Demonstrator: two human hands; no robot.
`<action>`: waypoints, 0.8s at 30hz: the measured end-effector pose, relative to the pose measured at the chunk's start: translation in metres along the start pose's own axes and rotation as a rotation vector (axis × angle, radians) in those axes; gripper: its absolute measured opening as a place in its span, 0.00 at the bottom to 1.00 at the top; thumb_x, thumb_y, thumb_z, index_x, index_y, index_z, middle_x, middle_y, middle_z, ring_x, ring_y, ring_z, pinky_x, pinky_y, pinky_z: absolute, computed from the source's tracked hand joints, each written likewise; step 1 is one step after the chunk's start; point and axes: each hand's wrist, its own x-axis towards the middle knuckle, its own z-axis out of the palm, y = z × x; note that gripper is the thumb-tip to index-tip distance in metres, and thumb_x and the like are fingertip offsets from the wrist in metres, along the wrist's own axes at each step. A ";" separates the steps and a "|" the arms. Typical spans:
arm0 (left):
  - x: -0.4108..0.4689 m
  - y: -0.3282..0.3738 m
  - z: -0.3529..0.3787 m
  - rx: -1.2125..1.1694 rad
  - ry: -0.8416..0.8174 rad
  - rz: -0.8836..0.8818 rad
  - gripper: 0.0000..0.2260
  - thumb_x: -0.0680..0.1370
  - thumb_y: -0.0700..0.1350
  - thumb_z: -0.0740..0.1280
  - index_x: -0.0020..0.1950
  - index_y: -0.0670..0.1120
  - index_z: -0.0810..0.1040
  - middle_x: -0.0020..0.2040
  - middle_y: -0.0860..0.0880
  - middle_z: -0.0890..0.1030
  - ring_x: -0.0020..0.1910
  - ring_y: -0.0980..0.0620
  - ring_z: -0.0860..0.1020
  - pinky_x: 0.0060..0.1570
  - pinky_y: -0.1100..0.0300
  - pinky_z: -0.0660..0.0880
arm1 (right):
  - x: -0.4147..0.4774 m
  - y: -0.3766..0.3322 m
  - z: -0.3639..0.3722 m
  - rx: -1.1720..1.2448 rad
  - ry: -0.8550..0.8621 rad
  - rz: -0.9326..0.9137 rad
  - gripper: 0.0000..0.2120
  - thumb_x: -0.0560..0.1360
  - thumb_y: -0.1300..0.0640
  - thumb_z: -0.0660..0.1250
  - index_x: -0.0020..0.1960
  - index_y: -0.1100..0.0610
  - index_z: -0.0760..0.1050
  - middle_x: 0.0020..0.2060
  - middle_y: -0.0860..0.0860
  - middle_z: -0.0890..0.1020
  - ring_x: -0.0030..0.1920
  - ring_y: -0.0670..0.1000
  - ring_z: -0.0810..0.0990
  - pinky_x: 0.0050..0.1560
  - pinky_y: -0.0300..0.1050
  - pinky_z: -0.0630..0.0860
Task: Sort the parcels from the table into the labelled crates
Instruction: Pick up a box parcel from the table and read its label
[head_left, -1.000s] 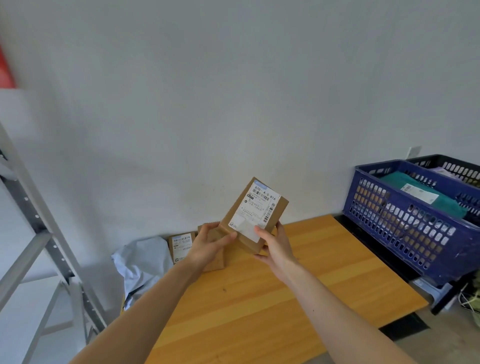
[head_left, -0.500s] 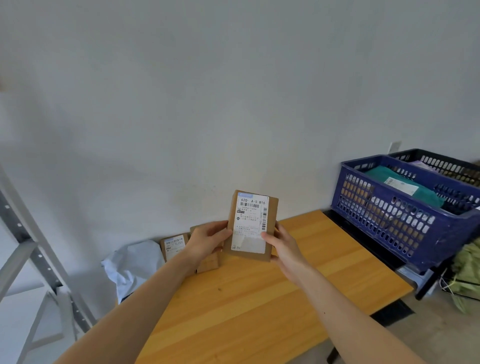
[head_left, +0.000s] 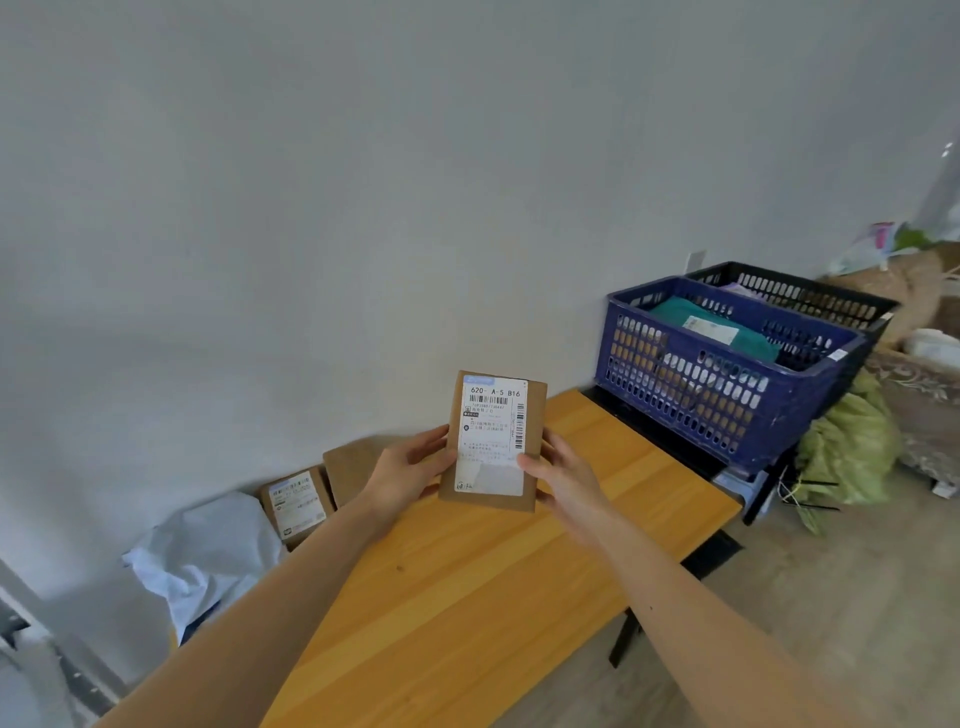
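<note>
Table (head_left: 467, 597) bears three parcels (head_left: 297, 503) at nine o'clock; crates (head_left: 691, 395) at three hold some; left hand (head_left: 408, 470) and right hand (head_left: 569, 480) grip a box (head_left: 493, 441).

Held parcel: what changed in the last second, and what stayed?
The held parcel was turned from tilted to upright, label toward the camera. The left hand and right hand keep gripping its sides; the small labelled box on the table and the blue crate stayed put.

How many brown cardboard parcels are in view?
3. One held parcel between left hand and right hand; a labelled box on the table, far left; a plain box behind the left hand. The blue crate may hide more.
</note>
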 end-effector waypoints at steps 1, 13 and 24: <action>0.001 0.000 0.004 -0.001 -0.020 0.001 0.21 0.77 0.47 0.69 0.70 0.50 0.72 0.60 0.55 0.80 0.55 0.55 0.80 0.57 0.53 0.78 | -0.003 0.000 -0.005 -0.004 0.018 -0.001 0.25 0.76 0.64 0.67 0.68 0.45 0.68 0.62 0.44 0.78 0.58 0.45 0.78 0.48 0.43 0.78; 0.029 0.005 0.100 0.051 -0.266 0.012 0.17 0.78 0.47 0.68 0.67 0.54 0.75 0.60 0.55 0.81 0.56 0.54 0.81 0.54 0.55 0.78 | -0.037 0.004 -0.102 -0.076 0.199 -0.015 0.29 0.77 0.62 0.67 0.73 0.44 0.63 0.64 0.40 0.74 0.64 0.47 0.74 0.64 0.53 0.74; 0.063 0.016 0.247 0.126 -0.389 -0.004 0.19 0.79 0.48 0.67 0.70 0.50 0.73 0.58 0.53 0.82 0.52 0.53 0.82 0.45 0.61 0.78 | -0.053 0.000 -0.241 0.016 0.405 -0.033 0.27 0.75 0.63 0.69 0.70 0.47 0.66 0.62 0.43 0.76 0.61 0.48 0.77 0.60 0.51 0.77</action>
